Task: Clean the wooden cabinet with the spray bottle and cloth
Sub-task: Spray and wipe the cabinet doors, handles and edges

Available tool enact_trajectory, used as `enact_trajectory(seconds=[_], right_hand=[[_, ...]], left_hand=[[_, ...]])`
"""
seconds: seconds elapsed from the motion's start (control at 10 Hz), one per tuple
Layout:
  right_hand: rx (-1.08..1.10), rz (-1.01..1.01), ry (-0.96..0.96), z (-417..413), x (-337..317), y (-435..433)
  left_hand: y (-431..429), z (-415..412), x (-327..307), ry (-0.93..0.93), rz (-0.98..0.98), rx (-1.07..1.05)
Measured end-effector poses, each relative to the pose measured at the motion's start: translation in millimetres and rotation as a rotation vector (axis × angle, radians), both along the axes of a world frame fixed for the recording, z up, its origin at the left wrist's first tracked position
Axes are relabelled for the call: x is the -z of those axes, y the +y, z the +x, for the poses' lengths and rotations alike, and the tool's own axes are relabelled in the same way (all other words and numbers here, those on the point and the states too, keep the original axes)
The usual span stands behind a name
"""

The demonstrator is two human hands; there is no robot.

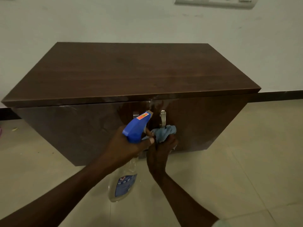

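A dark brown wooden cabinet (124,69) with two closed front doors stands against the wall. My left hand (129,145) grips the neck of a clear spray bottle (123,185) with a blue trigger head (136,128), whose nozzle points at the doors' middle seam. My right hand (161,149) holds a bunched light blue cloth (164,132) against the right door, just below its metal handle (162,117). The left door's metal handle (135,114) is partly hidden behind the spray head.
Beige floor tiles (237,161) spread around the cabinet. A pale wall (147,18) rises behind it, with a dark skirting strip (282,94) along its base and a switch plate (214,1) at the top right.
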State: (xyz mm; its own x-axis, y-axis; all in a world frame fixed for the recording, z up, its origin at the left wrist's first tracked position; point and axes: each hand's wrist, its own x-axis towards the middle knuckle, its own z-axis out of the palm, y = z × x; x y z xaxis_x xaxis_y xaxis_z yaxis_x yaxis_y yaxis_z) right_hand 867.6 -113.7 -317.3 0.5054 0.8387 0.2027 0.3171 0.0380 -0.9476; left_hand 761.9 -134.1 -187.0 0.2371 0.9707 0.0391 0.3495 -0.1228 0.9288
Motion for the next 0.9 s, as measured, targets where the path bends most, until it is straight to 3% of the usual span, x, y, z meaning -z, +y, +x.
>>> enact_trajectory(seconds=[0.1, 0.2, 0.3, 0.4, 0.5, 0.7, 0.8, 0.9], right_hand=[[-0.061, 0.018, 0.21, 39, 15, 11], [-0.953, 0.124, 0.35, 127, 95, 49], [0.329, 0.044, 0.538, 147, 65, 49], [0.455, 0.094, 0.147, 97, -39, 28], [0.22, 0.4, -0.233, 75, -74, 21], [-0.202, 0.573, -0.702, 27, -104, 29], [-0.235, 0.598, -0.991, 26, -118, 34], [-0.176, 0.576, -1.082, 56, -131, 33]], left_hand=[[-1, -3, 1, -0.043, 0.026, -0.032], [-4, -11, 4, -0.107, -0.02, -0.057], [-4, -15, 5, -0.086, -0.031, -0.029], [-3, -19, -1, -0.072, -0.011, -0.037], [-4, -23, -7, -0.086, 0.023, -0.106], [-7, -21, -3, -0.108, 0.061, -0.219], [-3, -19, 0, -0.158, 0.1, -0.243], [-1, -26, 3, -0.177, 0.123, -0.22]])
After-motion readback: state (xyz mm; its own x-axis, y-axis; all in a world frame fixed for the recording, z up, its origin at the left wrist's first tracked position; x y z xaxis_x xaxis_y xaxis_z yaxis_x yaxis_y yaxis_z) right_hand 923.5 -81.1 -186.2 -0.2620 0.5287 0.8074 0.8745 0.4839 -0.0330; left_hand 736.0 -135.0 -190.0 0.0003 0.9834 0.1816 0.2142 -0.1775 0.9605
